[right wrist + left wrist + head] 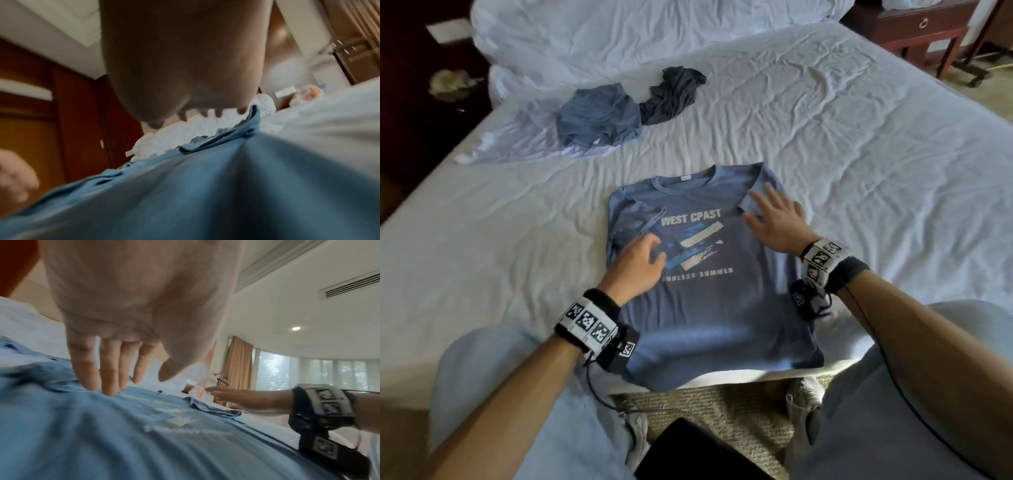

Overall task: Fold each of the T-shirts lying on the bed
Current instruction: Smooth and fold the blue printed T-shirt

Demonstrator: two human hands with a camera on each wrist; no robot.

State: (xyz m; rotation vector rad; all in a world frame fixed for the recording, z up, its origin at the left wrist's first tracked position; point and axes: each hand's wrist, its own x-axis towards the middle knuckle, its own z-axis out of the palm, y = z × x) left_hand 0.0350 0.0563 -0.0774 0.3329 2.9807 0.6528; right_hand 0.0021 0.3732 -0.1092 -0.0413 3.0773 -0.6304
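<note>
Near the 6 o'clock edge of the bed [825, 144], a blue printed T-shirt [722, 308] is lying face up, its neckline pointing toward 12 o'clock and its hem hanging just over the mattress edge. Both sleeves are lying folded inward onto the chest. The left hand [637, 263] is resting on the shirt at about 9 o'clock of the print, its grip loose and spread, with the fingers [109, 369] pointing down and the tips touching the fabric; nothing is pinched between them. The right hand [777, 219] is lying flat at about 2 o'clock of the print, its grip spread wide, with the fingers [760, 198] straight and pressing on the folded-in sleeve. The right wrist view is blurring too much to add detail. Toward 11 o'clock on the bed, well apart from the spread shirt, a blue folded shirt [599, 116] is sitting on a pale garment [517, 140], and a dark crumpled shirt [671, 92] is lying just beside it. A wooden nightstand [924, 31] is standing past the bed at 1 o'clock.
</note>
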